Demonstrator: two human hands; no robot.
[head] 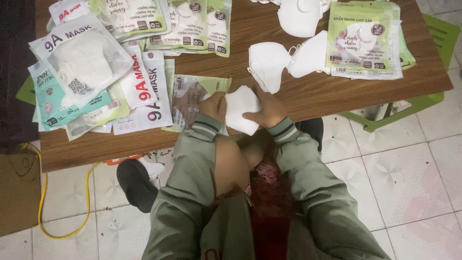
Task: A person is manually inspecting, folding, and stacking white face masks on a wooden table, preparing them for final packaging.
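Wood table (313,94), white-tile floor (414,183)

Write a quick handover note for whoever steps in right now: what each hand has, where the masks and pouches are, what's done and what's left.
Left hand and right hand both grip one folded white mask at the table's near edge, over an open green-edged pouch.
Loose white masks lie just beyond, beside a pouch stack on the right.
Filled packets are piled on the left.
Left: the held mask is not in the pouch; loose masks remain.

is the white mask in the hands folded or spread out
Folded. The white mask is a flat doubled-over shape pinched between the left hand and right hand, above a green pouch on the table.
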